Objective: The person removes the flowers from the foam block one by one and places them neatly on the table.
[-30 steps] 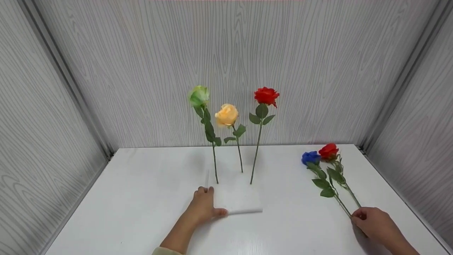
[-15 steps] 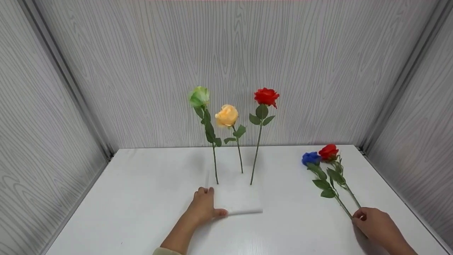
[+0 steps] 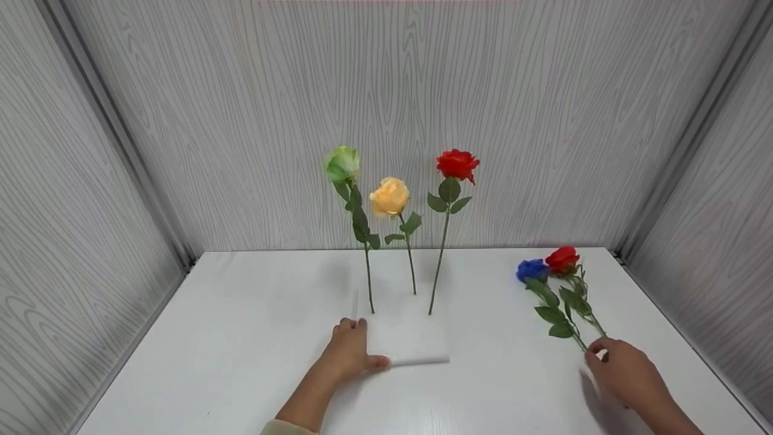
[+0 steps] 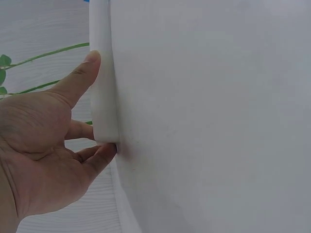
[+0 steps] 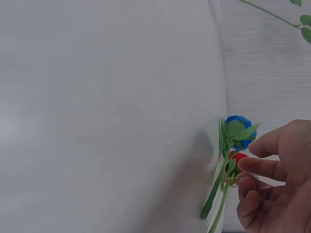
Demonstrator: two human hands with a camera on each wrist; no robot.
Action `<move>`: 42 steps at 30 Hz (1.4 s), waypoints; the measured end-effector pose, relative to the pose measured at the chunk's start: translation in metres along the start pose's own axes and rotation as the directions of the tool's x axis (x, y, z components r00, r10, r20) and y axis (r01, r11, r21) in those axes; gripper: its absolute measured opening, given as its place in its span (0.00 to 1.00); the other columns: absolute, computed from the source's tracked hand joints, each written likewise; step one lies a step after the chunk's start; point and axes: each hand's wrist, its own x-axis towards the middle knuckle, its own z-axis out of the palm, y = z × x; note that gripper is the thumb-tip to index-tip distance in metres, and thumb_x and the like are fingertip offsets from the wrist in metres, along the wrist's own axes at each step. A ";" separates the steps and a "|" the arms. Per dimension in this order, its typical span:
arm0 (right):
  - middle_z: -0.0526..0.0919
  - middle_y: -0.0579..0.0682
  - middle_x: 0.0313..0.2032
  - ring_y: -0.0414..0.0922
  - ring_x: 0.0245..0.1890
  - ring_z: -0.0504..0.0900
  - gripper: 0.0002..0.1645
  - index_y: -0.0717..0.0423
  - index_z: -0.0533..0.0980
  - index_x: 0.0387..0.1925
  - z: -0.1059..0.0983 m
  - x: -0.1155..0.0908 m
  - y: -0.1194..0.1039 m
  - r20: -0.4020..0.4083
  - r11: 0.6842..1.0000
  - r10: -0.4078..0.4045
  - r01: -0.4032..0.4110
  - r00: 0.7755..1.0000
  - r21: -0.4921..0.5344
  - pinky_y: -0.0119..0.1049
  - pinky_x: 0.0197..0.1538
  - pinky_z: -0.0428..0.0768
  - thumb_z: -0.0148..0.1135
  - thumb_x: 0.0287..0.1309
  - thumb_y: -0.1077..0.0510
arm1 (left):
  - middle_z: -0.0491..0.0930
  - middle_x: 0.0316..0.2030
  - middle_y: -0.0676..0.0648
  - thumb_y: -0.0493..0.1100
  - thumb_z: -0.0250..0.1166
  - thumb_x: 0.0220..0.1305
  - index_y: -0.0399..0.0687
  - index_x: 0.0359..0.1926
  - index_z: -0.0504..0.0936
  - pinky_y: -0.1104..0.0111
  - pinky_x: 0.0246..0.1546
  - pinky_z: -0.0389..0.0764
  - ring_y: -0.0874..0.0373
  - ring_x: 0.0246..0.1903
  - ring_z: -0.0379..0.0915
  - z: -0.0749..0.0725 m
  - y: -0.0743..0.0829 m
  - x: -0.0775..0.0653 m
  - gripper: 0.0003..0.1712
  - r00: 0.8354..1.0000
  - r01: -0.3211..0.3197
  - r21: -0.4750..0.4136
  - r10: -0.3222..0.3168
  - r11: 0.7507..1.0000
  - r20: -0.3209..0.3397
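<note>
My left hand (image 3: 347, 356) grips the near-left corner of a white square base (image 3: 420, 360), thumb along the front edge and fingers at the left side. In the left wrist view the thumb lies against the base's white edge (image 4: 103, 102). Upright in the base stand a green rose (image 3: 343, 164), a peach-yellow rose (image 3: 390, 196) and a red rose (image 3: 457, 165). My right hand (image 3: 625, 370) hovers over the stems of a blue rose (image 3: 532, 270) and a second red rose (image 3: 562, 260) lying on the table. In the right wrist view its fingertips (image 5: 244, 164) are loosely bent, beside the flowers.
The white table (image 3: 241, 338) is enclosed by grey wood-grain panels at the back (image 3: 272, 121) and on both sides. The two lying roses point toward the back right corner of the table.
My right hand has moved a little up and left along the lying stems, which have stayed in place. The left hand and the standing roses hold their positions.
</note>
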 end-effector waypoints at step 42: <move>0.89 0.57 0.53 0.46 0.50 0.87 0.23 0.65 0.81 0.66 0.132 0.071 -0.225 -0.157 0.776 -0.030 0.122 0.987 0.619 0.31 0.47 0.87 0.63 0.75 0.63 | 0.69 0.69 0.23 0.58 0.85 0.56 0.22 0.76 0.65 0.45 0.77 0.73 0.31 0.72 0.66 -0.002 0.002 0.001 0.63 1.000 0.000 0.011 0.000 1.000 -0.001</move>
